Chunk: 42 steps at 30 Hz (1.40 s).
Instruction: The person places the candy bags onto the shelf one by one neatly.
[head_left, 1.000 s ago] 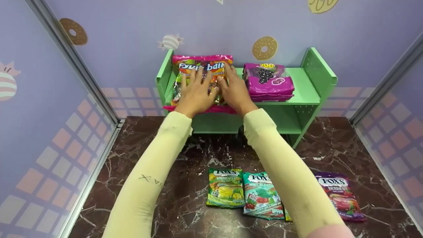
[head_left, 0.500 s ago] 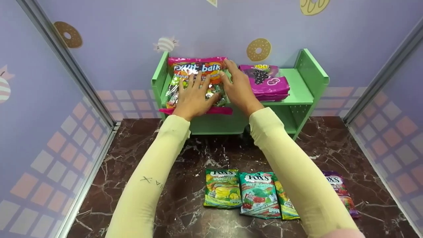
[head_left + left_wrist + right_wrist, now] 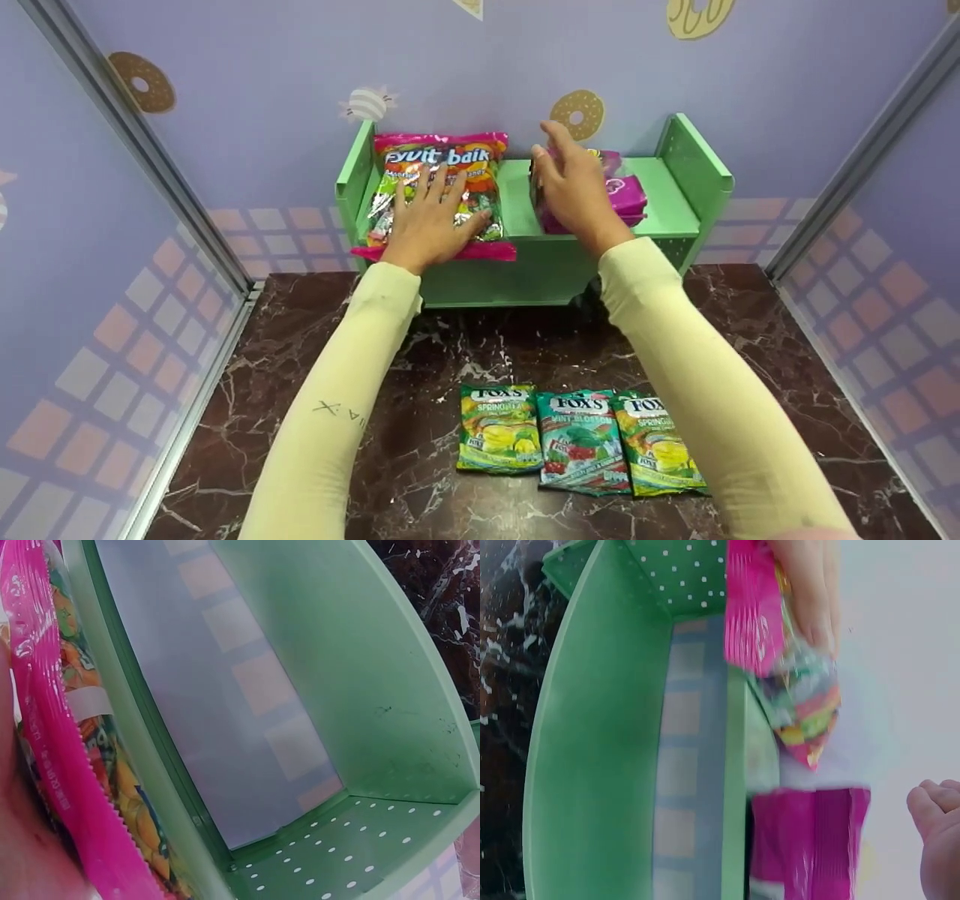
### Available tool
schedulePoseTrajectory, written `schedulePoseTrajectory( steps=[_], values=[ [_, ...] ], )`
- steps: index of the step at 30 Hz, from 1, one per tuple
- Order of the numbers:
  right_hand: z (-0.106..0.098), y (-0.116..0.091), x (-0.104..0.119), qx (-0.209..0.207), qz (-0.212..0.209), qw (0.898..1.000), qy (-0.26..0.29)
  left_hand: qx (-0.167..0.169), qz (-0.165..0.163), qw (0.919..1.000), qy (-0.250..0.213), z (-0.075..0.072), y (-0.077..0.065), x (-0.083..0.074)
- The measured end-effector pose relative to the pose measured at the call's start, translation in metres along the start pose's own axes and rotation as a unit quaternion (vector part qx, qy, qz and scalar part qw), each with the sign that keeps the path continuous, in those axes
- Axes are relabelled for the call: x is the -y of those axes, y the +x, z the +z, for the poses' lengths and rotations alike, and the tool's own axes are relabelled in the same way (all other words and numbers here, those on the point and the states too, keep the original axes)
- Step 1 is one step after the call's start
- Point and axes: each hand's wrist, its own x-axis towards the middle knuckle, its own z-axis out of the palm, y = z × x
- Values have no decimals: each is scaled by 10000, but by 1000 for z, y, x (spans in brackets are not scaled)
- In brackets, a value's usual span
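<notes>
A candy bag with pink ends, lettered "fruit baik", lies on the left of the green shelf's top. Flat on it rests my left hand, fingers spread. The bag's pink end hangs past the shelf's front edge in the left wrist view. My right hand is above a purple bag with a grape picture, hiding much of it in the head view. The right wrist view shows a gap between that hand and the purple bag; its fingers look relaxed and hold nothing.
On the dark marbled floor in front lie Fox's candy bags: a yellow-green one, a teal one and another yellow-green one partly under the right sleeve. The shelf's raised right side panel stands beyond the purple bag. Patterned walls enclose the space.
My right hand has left the fruit candy bag's right side and moved right, over the purple bag. My left hand stays on the fruit candy bag. The head view has shifted slightly.
</notes>
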Motion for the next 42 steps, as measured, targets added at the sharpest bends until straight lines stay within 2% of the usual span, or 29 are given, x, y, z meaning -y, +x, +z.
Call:
schedulePoseTrajectory(
  steps=[5,13,18,25,30,35,42],
  values=[
    [-16,1,-13,-104,21,9998,-138,-12,-37,10000,-64,0,-1,4],
    [-35,0,-40,-213,154,9974,-669,42,-156,9997,-158,-4,-2,13],
    [-38,0,-53,22,359,9951,-925,68,-210,9996,-170,-4,-3,16],
    [-42,-1,-67,460,650,9864,-1441,1,-198,9997,-175,-3,-2,13],
    [-44,-4,-75,707,927,9827,-1441,-58,-147,9994,-308,-4,-1,12],
    [-41,-4,-79,767,923,9842,-1301,-295,-123,9988,-366,-3,-4,13],
    [-39,-4,-81,638,807,9871,-1225,-632,360,9972,-156,-2,-16,1]
  ],
)
